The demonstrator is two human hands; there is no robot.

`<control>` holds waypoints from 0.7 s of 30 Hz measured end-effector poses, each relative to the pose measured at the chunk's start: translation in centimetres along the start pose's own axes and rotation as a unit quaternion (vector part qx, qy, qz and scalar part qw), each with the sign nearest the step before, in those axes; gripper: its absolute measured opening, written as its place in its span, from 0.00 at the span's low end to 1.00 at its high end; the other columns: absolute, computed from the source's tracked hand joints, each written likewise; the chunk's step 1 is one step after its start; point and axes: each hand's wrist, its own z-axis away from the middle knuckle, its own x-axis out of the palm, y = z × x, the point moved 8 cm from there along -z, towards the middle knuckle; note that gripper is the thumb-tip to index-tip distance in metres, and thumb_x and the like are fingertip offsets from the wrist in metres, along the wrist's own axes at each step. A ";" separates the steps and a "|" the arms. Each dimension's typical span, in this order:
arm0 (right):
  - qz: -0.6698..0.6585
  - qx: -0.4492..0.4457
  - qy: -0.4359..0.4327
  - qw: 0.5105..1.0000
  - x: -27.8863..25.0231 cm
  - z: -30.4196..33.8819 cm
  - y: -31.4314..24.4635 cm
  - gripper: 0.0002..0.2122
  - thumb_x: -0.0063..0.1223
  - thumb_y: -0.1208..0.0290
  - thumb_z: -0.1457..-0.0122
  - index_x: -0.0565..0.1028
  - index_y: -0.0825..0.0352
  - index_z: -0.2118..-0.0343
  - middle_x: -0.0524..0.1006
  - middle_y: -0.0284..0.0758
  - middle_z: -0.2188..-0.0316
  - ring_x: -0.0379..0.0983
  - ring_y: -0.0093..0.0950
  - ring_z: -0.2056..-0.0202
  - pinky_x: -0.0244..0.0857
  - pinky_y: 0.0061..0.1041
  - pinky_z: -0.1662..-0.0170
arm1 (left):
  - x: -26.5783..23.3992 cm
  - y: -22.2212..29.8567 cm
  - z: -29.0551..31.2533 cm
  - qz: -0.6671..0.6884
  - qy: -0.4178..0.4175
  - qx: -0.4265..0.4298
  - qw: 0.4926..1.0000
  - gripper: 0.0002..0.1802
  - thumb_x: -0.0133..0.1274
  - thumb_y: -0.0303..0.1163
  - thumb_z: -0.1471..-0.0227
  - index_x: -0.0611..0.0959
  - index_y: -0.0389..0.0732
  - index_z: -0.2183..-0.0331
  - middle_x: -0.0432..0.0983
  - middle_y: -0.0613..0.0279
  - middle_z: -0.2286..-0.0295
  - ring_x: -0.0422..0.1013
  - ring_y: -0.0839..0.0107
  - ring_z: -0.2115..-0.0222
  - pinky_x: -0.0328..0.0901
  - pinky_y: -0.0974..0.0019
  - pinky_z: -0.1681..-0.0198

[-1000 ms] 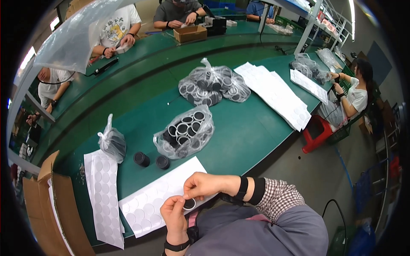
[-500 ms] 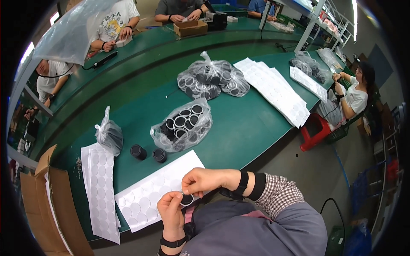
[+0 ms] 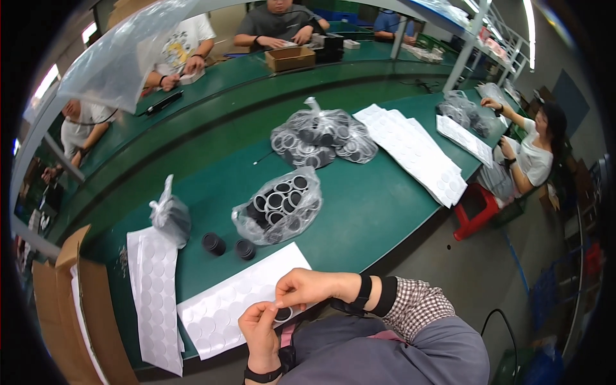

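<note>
Between my hands, close to my body, is a small round black piece with a silver rim (image 3: 283, 314). My left hand (image 3: 260, 330) pinches it at its left edge, thumb and finger closed. The fingertips of my right hand (image 3: 301, 289) are pressed together at the top of the same piece; whatever small thing they may grip there is hidden. Partly under my hands lies a white sheet of round stickers (image 3: 224, 305). Beyond it stand two black cylinders (image 3: 213, 244), and an open clear bag of black, silver-rimmed rings (image 3: 279, 202) rests on the green table.
More sticker sheets (image 3: 152, 289) lie at left under a tied bag (image 3: 170, 218); another stack (image 3: 414, 151) is far right. Tied bags of rings (image 3: 321, 135) sit farther back. A cardboard box (image 3: 96, 321) borders the left. Co-workers sit opposite and beside a red stool (image 3: 476, 210).
The whole view has shifted, so the table's things appear lower. My hands stay together at the round piece, which is now more covered by fingers. The co-worker at right has raised one arm.
</note>
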 end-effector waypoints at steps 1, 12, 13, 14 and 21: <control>-0.009 -0.001 0.002 1.000 -0.4 0.1 0.2 0.08 0.49 0.69 0.49 0.71 0.68 0.78 0.68 0.26 0.85 0.63 0.15 0.84 0.59 0.14 0.82 | 0.3 -0.3 -0.2 0.003 -0.010 -0.005 1.000 0.01 0.51 0.20 0.58 0.77 0.32 0.77 0.73 0.63 0.79 0.67 0.78 0.79 0.61 0.79 0.74; -0.020 0.016 -0.005 1.000 -0.3 -0.1 0.6 0.06 0.49 0.70 0.48 0.72 0.67 0.76 0.69 0.27 0.84 0.64 0.14 0.83 0.60 0.13 0.80 | 0.2 -0.2 0.0 -0.002 -0.027 -0.039 0.999 0.02 0.51 0.21 0.57 0.77 0.32 0.76 0.73 0.63 0.79 0.67 0.79 0.80 0.60 0.79 0.75; -0.015 0.017 -0.002 1.000 -0.3 -0.1 0.5 0.06 0.48 0.70 0.48 0.72 0.67 0.76 0.69 0.27 0.84 0.64 0.14 0.83 0.60 0.13 0.80 | 0.3 -0.1 0.0 -0.016 -0.029 -0.027 0.999 0.02 0.51 0.22 0.57 0.77 0.32 0.76 0.73 0.63 0.79 0.66 0.79 0.80 0.60 0.79 0.75; -0.010 0.018 0.001 1.000 -0.4 0.0 0.4 0.06 0.48 0.70 0.48 0.72 0.67 0.76 0.69 0.27 0.84 0.64 0.14 0.83 0.60 0.13 0.80 | 0.4 0.1 0.0 -0.031 -0.030 -0.016 0.999 0.03 0.51 0.22 0.56 0.77 0.32 0.76 0.73 0.63 0.79 0.66 0.79 0.80 0.60 0.79 0.75; -0.003 0.027 -0.004 1.000 -0.3 0.2 0.6 0.06 0.48 0.70 0.49 0.72 0.68 0.75 0.69 0.27 0.83 0.64 0.15 0.83 0.60 0.13 0.79 | 0.2 -0.7 -0.1 0.020 -0.058 -0.040 0.997 0.04 0.51 0.22 0.55 0.77 0.31 0.74 0.73 0.63 0.78 0.68 0.80 0.77 0.62 0.79 0.73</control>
